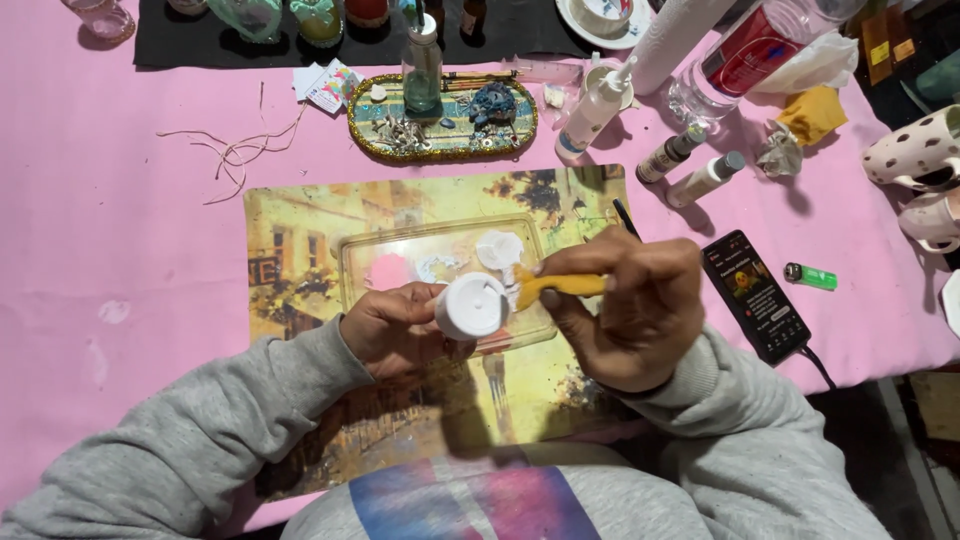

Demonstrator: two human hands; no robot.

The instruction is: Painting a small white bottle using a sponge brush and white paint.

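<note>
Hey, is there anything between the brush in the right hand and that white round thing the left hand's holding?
Nothing visible. The right hand holds the yellow-handled brush with its bristle end right at the white round object gripped by the left hand, above the clear palette tray.

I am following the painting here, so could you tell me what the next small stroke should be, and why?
Probably draw the brush across the flat end of the white jar. The right hand has the bristles at its edge, and the left hand holds it over the clear tray.
</note>
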